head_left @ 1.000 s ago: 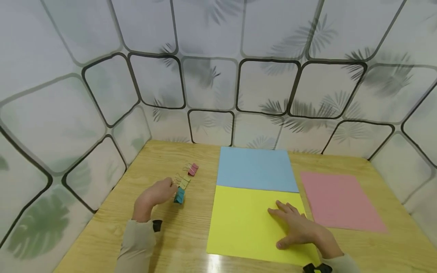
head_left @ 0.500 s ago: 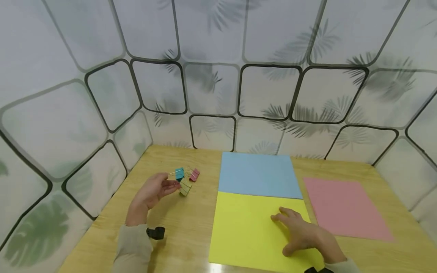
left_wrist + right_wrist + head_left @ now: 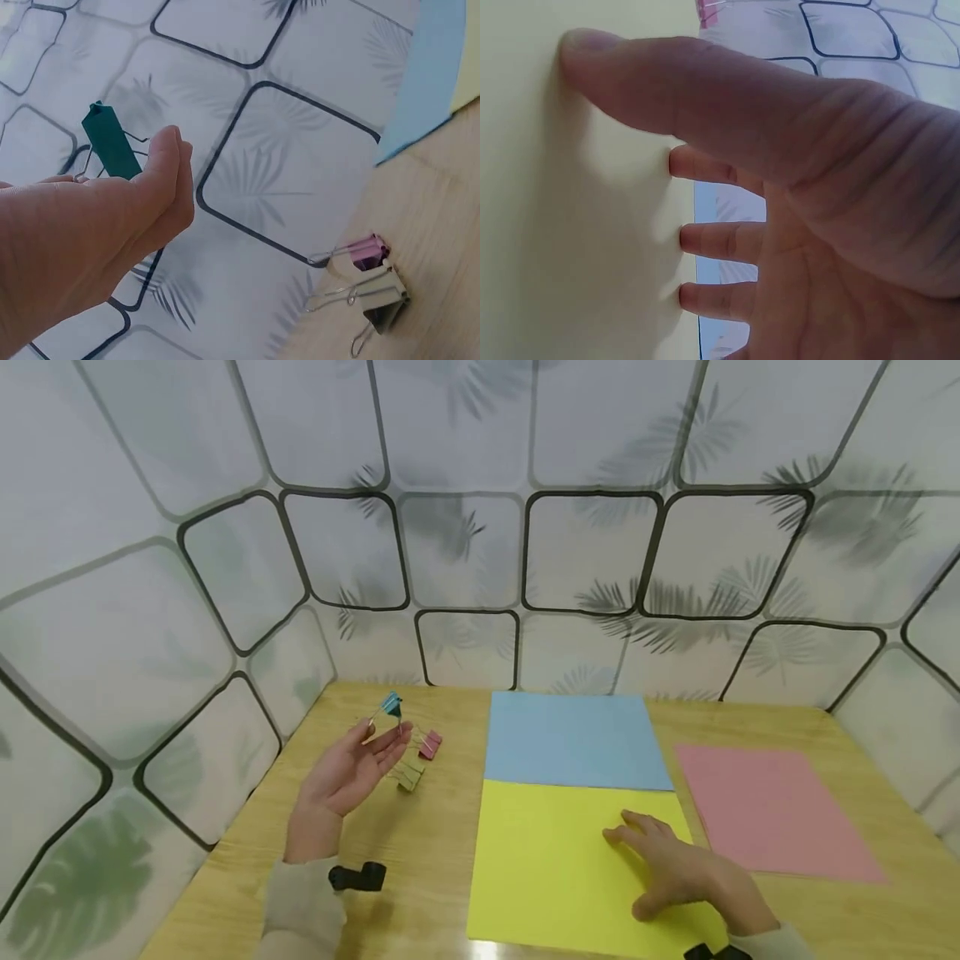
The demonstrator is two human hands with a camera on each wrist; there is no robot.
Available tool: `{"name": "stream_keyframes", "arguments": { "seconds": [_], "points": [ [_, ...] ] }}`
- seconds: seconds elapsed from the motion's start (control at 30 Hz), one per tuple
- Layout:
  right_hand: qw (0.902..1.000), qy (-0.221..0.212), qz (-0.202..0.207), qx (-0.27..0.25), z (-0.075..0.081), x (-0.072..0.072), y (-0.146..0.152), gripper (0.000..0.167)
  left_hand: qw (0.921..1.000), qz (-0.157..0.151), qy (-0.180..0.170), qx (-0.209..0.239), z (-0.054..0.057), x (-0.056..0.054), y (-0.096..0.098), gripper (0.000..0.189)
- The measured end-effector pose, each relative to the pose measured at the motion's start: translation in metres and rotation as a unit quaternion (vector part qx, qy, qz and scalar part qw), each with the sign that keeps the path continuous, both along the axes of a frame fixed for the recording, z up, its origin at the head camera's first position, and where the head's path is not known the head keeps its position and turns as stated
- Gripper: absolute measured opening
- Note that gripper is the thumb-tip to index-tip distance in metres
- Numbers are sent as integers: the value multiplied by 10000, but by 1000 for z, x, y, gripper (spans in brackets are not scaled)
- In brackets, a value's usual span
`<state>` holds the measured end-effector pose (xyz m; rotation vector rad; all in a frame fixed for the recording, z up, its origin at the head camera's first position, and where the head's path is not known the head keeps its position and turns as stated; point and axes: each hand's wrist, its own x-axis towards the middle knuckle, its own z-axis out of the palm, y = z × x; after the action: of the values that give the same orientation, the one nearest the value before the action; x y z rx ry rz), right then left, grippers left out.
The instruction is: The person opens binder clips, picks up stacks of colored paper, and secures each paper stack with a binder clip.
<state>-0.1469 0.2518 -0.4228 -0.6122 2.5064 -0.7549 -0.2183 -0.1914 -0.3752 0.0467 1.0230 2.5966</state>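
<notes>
Lifted higher than in the earlier frame, the small teal binder clip with wire handles (image 3: pixel 393 705) now hangs clear of the light wood-grain surface (image 3: pixel 427 860). My left hand (image 3: pixel 345 772), palm up, pinches its handles between thumb and fingers. I judge it light and stiff, the thin wire slippery; I'd hold both handle ends and squeeze evenly. Just right, a pale yellow binder clip (image 3: pixel 408 775) and a pink binder clip (image 3: pixel 431 744) lie close together. Farther right, my right hand (image 3: pixel 675 868) rests, fingers spread, on a bright yellow rectangular sheet (image 3: pixel 540 877); a light blue sheet (image 3: pixel 577 739) lies beyond, a pink sheet (image 3: pixel 772 810) rightward.
</notes>
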Motion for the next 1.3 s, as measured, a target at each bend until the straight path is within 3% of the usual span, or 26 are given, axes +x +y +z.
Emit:
{"name": "stream_keyframes", "arguments": {
  "seconds": [0.13,0.33,0.57,0.93,1.3],
  "points": [
    [9999,-31,26,138,0,-3,1,87,9986,443,-215,187,6,6,15,14],
    [9998,-75,-95,141,-6,3,1,88,9975,607,-364,10,1,5,31,8],
    [9999,6,-20,149,-4,2,-1,88,9952,876,-364,-218,2,6,29,12],
    [9999,-29,-72,68,-2,1,-4,90,9887,1059,41,-1056,7,3,28,20],
    [9999,63,-76,91,-1,-1,0,90,9866,1189,45,-1118,8,1,32,11]
  ]
}}
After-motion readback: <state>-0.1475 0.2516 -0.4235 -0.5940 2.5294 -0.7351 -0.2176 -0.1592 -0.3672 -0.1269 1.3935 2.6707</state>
